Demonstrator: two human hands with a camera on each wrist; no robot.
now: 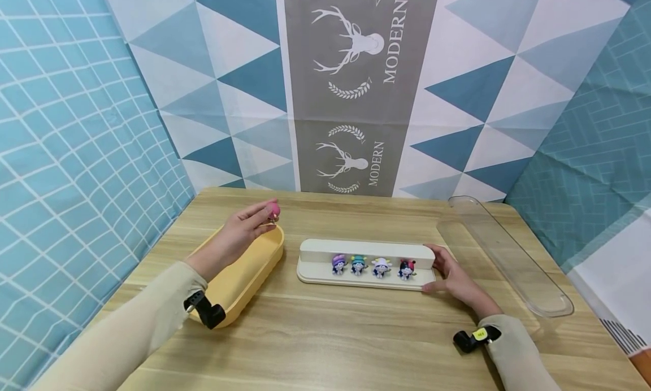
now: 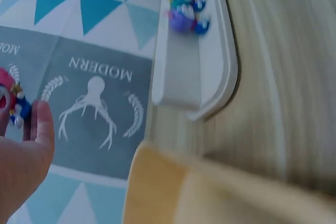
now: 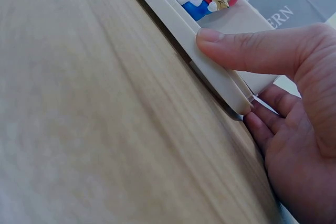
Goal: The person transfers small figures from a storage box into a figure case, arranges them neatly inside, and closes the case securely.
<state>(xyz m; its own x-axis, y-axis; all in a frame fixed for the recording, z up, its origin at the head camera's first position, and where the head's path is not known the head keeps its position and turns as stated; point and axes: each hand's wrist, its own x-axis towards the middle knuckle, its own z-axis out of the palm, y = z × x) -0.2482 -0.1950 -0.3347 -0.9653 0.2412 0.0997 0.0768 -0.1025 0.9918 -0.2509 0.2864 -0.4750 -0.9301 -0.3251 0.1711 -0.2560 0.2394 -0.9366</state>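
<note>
A small figurine with a pink top point(image 1: 274, 210) is pinched in my left hand point(image 1: 246, 224), held above the far end of the yellow basket point(image 1: 278, 245). The left wrist view shows the same pink and blue figurine point(image 2: 18, 106) between thumb and fingers. My right hand point(image 1: 458, 278) grips the right end of the white stepped display stand point(image 1: 315, 269), thumb on its front rim and fingers at the end. Several figurines stand in a row on its lower step: purple-hatted point(image 1: 338, 264), teal-hatted point(image 1: 358, 265), white-hatted point(image 1: 381, 268) and red-and-black-hatted point(image 1: 406, 269).
A long transparent cover point(image 1: 508, 255) lies on the right side of the wooden table point(image 1: 356, 334). Patterned cloth point(image 1: 351, 97) hangs behind the table's back edge, and blue tiled cloth point(image 1: 76, 125) hangs along the left. The basket's high rim stands under my left forearm.
</note>
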